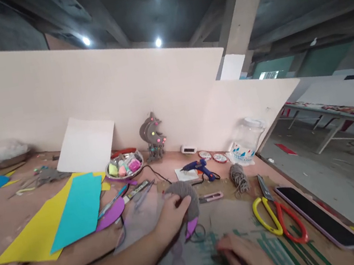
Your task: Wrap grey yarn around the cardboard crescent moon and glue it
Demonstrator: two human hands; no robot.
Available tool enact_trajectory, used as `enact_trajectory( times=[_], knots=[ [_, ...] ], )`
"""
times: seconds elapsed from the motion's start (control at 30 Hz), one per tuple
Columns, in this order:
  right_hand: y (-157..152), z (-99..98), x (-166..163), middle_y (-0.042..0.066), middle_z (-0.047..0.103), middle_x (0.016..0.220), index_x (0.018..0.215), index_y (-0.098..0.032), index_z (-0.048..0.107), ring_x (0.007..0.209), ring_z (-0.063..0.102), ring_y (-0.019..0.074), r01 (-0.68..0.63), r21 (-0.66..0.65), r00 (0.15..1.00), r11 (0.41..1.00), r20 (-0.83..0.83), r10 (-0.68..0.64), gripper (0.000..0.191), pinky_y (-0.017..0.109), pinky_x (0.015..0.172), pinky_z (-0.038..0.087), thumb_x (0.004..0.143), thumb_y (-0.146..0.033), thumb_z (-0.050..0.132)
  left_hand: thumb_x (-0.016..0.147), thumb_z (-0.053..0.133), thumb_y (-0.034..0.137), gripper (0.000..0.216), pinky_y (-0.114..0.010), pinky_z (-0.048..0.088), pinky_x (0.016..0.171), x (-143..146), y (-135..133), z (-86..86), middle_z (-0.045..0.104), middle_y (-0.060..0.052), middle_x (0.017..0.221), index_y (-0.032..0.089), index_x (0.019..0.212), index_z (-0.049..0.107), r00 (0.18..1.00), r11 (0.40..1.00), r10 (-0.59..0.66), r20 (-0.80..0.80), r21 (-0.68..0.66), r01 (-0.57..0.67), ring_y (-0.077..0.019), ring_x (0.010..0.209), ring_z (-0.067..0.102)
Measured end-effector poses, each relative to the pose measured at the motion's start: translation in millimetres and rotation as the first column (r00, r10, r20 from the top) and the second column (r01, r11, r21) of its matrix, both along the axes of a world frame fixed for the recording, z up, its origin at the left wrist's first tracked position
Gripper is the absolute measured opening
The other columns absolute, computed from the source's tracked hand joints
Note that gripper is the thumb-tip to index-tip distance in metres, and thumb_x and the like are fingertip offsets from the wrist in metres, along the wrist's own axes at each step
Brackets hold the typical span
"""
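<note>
A purple crescent (pixel 192 226), largely wrapped in grey yarn (pixel 186 193), is gripped between the thumb and fingers of my left hand (pixel 172 218). Its lower purple tip shows bare. My right hand (pixel 249 257) is low in the view, over the printed plastic sheet, with its fingers curled together; whatever they may hold is hidden. A loose loop of yarn (pixel 198 233) lies beside the purple tip, between the two hands. Beyond my left hand lie a small pink-handled thread snipper (pixel 211 197) and a ball of grey yarn (pixel 239 178).
Scissors with yellow and red handles (pixel 280 219) and a phone (pixel 321 217) lie at right, near the table edge. A blue glue gun (pixel 199 167), a clear jar (pixel 245 139) and a bowl of clay pieces (pixel 124 164) stand behind. Blue sheet (pixel 78 211) and yellow sheet (pixel 35 235) lie left.
</note>
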State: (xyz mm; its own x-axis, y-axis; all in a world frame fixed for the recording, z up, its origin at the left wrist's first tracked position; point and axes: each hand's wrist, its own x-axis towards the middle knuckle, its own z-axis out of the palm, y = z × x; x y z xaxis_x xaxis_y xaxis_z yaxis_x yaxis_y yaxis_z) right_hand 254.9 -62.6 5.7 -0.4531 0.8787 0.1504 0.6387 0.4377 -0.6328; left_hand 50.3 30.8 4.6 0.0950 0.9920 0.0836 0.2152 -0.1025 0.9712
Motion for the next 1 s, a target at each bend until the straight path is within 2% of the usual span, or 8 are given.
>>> enact_trajectory(
  times=[0.17,0.37,0.53,0.63,0.73,0.83,0.93,1.0],
  knots=[
    [-6,15.4,-2,0.008,0.066,0.095,0.106,-0.024,0.058,0.087,0.062,0.0195,0.048,0.073,0.997,0.996,0.053,-0.052,0.025,0.032,0.078,0.048,0.094,-0.029,0.036,0.079,0.048,0.050,0.039,-0.028,0.028,0.056,-6,-5,4.7,0.032,0.006,0.056,0.022,0.056,0.034,0.999,1.000,0.028,0.045,-0.013,-0.028,-0.0128,0.056,0.036],
    [-20,38.0,1,0.007,0.065,0.106,0.113,-0.025,0.058,0.094,0.061,0.0187,0.018,0.016,0.991,1.000,0.130,-0.020,0.027,0.030,0.082,0.047,0.094,-0.031,0.039,0.072,0.060,0.045,0.038,-0.027,0.029,0.054,-22,-22,16.0,0.041,0.004,0.052,0.019,0.050,0.043,0.999,0.999,0.004,0.041,-0.032,-0.003,-0.0130,0.055,0.041],
    [-11,58.0,13,0.006,0.066,0.102,0.111,-0.023,0.059,0.087,0.062,0.0175,0.091,0.006,0.982,0.996,0.163,-0.091,0.029,0.030,0.079,0.049,0.094,-0.034,0.038,0.075,0.055,0.047,0.034,-0.027,0.029,0.051,-27,-15,13.8,0.046,0.003,0.052,0.019,0.058,0.047,0.997,0.995,-0.017,0.071,-0.093,0.024,-0.0131,0.050,0.044],
    [25,62.0,26,0.007,0.066,0.102,0.111,-0.023,0.059,0.088,0.062,0.0192,0.162,0.097,0.964,0.982,0.197,-0.178,0.030,0.033,0.081,0.049,0.093,-0.036,0.040,0.077,0.054,0.048,0.036,-0.027,0.032,0.052,-27,-10,10.2,0.048,0.002,0.050,0.020,0.057,0.046,0.995,0.992,-0.016,0.100,-0.123,0.029,-0.0136,0.050,0.045],
    [84,59.0,37,0.011,0.064,0.114,0.120,-0.019,0.057,0.101,0.061,0.0233,0.239,0.203,0.944,0.949,0.182,-0.277,0.037,0.038,0.090,0.046,0.089,-0.036,0.046,0.076,0.057,0.047,0.034,-0.026,0.030,0.051,-27,-12,10.8,0.046,0.004,0.050,0.020,0.060,0.046,0.982,0.990,0.019,0.190,-0.142,0.008,-0.0120,0.048,0.042],
    [147,50.0,41,0.018,0.057,0.126,0.128,-0.014,0.051,0.112,0.056,0.0290,0.338,0.220,0.913,0.915,0.161,-0.375,0.049,0.043,0.095,0.042,0.084,-0.033,0.054,0.075,0.058,0.046,0.034,-0.025,0.027,0.048,-28,-14,13.6,0.042,0.006,0.046,0.020,0.059,0.044,0.982,0.985,0.042,0.187,-0.175,-0.009,-0.0105,0.045,0.037],
    [191,36.2,37,0.019,0.063,0.116,0.120,-0.011,0.057,0.101,0.061,0.0281,0.354,0.181,0.917,0.918,0.124,-0.378,0.049,0.040,0.087,0.046,0.077,-0.033,0.064,0.076,0.057,0.046,0.033,-0.025,0.029,0.048,-28,-13,14.7,0.045,0.004,0.047,0.020,0.059,0.045,0.977,0.974,0.073,0.201,-0.224,-0.027,-0.0107,0.045,0.040],
    [207,25.2,32,0.012,0.066,0.109,0.110,-0.015,0.062,0.097,0.062,0.0241,0.302,0.159,0.944,0.940,0.091,-0.318,0.042,0.036,0.085,0.047,0.072,-0.031,0.068,0.077,0.056,0.044,0.033,-0.025,0.030,0.048,-29,-12,14.3,0.047,0.004,0.048,0.019,0.058,0.045,0.972,0.967,0.091,0.214,-0.254,-0.034,-0.0109,0.045,0.043]
  ],
)
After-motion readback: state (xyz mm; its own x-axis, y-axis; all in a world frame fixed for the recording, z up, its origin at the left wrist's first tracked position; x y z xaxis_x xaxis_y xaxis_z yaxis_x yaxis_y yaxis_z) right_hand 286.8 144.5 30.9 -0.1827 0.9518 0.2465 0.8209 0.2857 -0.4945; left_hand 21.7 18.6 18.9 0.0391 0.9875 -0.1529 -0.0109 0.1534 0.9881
